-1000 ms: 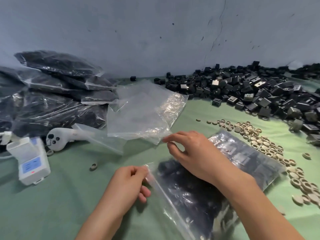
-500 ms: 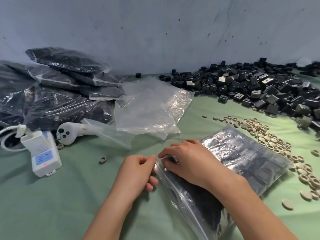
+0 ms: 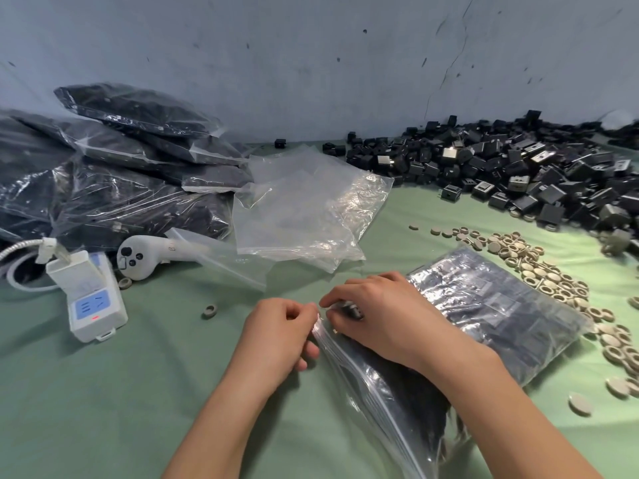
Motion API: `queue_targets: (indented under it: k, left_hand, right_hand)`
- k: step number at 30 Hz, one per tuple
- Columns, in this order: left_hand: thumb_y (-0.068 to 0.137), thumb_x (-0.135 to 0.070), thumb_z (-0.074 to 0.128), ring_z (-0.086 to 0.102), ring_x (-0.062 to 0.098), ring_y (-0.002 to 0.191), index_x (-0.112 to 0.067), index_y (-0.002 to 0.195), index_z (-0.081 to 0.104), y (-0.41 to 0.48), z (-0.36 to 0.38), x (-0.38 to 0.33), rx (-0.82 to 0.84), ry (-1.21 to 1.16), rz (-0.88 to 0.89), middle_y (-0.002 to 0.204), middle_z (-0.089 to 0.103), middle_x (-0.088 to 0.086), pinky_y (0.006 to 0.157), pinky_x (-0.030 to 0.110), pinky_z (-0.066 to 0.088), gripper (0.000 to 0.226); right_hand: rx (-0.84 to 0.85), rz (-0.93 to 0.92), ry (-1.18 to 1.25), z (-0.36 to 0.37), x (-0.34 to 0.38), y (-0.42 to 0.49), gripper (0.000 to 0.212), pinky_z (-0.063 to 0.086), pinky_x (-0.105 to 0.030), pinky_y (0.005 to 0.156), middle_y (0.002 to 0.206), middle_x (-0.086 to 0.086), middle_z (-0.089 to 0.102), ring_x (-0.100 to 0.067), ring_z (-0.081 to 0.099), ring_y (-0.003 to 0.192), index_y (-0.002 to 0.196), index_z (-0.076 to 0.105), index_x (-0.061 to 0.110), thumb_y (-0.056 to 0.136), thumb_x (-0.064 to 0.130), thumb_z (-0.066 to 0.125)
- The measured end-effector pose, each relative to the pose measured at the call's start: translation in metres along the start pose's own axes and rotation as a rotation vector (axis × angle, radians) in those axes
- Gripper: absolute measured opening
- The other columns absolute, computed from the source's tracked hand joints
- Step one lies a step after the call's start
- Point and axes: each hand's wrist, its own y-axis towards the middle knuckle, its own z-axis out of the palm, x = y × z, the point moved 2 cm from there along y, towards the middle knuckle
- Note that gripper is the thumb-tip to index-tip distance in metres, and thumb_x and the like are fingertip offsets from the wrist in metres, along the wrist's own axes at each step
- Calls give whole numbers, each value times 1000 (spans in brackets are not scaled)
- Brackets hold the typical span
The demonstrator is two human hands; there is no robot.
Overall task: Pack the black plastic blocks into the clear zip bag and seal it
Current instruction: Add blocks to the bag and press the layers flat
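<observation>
Pinching the clear zip bag (image 3: 501, 305) together, left hand (image 3: 276, 337) and right hand (image 3: 383, 319) hide its corner; near end cropped.

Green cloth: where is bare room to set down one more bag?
Bare cloth lies near-left, between the white power strip and the left hand. Crowded: beige rings right, loose black blocks behind, packed bags far left.

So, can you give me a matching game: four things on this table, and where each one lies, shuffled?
Things:
1 filled zip bag
2 empty clear bags
3 loose black blocks
4 white power strip

Places:
A heaped at the back right
B far left
C front, right of centre
D in the middle

Pairs: 1-C, 2-D, 3-A, 4-B.
</observation>
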Motion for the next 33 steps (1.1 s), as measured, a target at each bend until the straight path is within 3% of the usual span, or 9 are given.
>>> queue_targets:
  k: [6,11,15,19,33]
  left_hand:
    - [94,-36,61,55,21,43,-4,70,69,-3,-2,2,53,-12,-31,57,68,13,47,22,44,41]
    - [95,-34,60,49,13,37,-11,66,68,-4,-1,-2,7,41,31,50,65,4,40,16,39,39]
    - [95,-33,59,54,16,44,-11,74,71,4,1,-11,-33,8,84,53,67,5,43,21,43,32]
    - [95,-33,61,53,12,35,-9,79,72,8,2,-16,-25,-17,64,54,67,3,38,18,39,31]
    - [96,-29,59,51,6,34,-13,58,62,4,1,-9,18,74,25,45,60,-3,37,14,35,41]
  right_hand:
    - [8,0,-5,0,0,0,31,31,-32,102,117,19,65,-6,57,110,121,62,42,97,49,44]
    - [-17,16,-11,3,-1,1,31,31,-30,100,115,19,65,-5,58,109,119,62,41,98,52,42]
    - [-108,68,-29,5,-2,4,32,30,-29,93,115,16,68,-9,60,107,119,63,37,99,50,41]
    - [-123,100,-54,7,-3,8,33,30,-30,94,116,13,69,-11,61,108,120,63,36,99,50,41]
    - [-126,120,-50,10,-4,11,32,31,-31,91,116,14,69,-10,62,106,118,64,36,99,48,42]
